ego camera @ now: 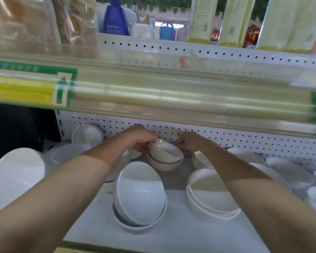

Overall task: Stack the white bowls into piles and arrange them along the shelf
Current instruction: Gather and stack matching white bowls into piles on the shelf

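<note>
While both arms stretch in under the price rail (171, 99), the left hand (140, 141) and the right hand (189, 141) meet at the back of the shelf (171, 232), each gripping one side of a small bowl (165, 149). Left fingers curl round its nine o'clock side, and right fingers pinch the rim at three o'clock. That bowl is tilted, resting in the mouth of a second bowl (164, 165), which stands upright just in front of the pegboard (244, 141). At six o'clock from the pair, nearer the shelf edge, sits a front pile (139, 196) of larger bowls, its top one tipped over at an angle. At four o'clock a right pile (211, 196) sits nested, partly under the right forearm. Far out at nine o'clock lies a big bowl (16, 178), and at ten o'clock a leaning bowl (88, 135) rests against the pegboard.
</note>
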`<state>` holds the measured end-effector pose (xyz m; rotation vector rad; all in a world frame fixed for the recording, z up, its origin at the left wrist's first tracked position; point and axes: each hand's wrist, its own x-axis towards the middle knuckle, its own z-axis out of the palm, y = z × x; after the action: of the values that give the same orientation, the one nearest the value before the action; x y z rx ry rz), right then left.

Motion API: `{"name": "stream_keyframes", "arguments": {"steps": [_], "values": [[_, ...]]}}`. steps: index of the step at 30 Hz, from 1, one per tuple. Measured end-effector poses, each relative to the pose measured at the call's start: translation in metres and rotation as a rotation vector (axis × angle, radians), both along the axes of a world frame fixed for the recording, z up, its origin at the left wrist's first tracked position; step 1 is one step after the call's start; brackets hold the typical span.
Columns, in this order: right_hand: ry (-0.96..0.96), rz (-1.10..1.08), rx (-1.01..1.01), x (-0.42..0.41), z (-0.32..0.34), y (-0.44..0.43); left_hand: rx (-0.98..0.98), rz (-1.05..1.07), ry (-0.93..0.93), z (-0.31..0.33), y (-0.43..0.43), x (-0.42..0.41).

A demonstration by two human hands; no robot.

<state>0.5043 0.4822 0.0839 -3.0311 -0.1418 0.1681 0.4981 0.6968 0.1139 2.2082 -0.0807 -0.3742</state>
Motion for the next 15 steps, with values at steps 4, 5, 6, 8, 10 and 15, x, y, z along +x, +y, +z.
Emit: {"name": "stream_keyframes", "arguments": {"steps": [4, 5, 6, 8, 10, 15], "values": [[0.001, 0.002, 0.069, -0.001, 0.0, -0.002, 0.071, 0.004, -0.017, -0.002, 0.0, 0.003], [0.003, 0.003, 0.078, -0.002, 0.0, -0.002, 0.07, 0.006, -0.015, -0.003, 0.0, 0.004], [0.005, 0.002, 0.089, -0.003, 0.001, -0.002, 0.062, 0.009, -0.012, -0.003, 0.0, 0.005], [0.018, -0.005, 0.144, -0.006, 0.005, 0.0, 0.067, 0.022, -0.027, -0.004, 0.0, 0.008], [0.052, -0.009, 0.207, -0.01, 0.01, 0.003, 0.1, 0.035, -0.052, -0.007, -0.001, 0.009], [0.039, -0.027, 0.194, -0.012, 0.01, -0.001, 0.172, 0.031, -0.085, -0.008, -0.007, 0.012]]}}
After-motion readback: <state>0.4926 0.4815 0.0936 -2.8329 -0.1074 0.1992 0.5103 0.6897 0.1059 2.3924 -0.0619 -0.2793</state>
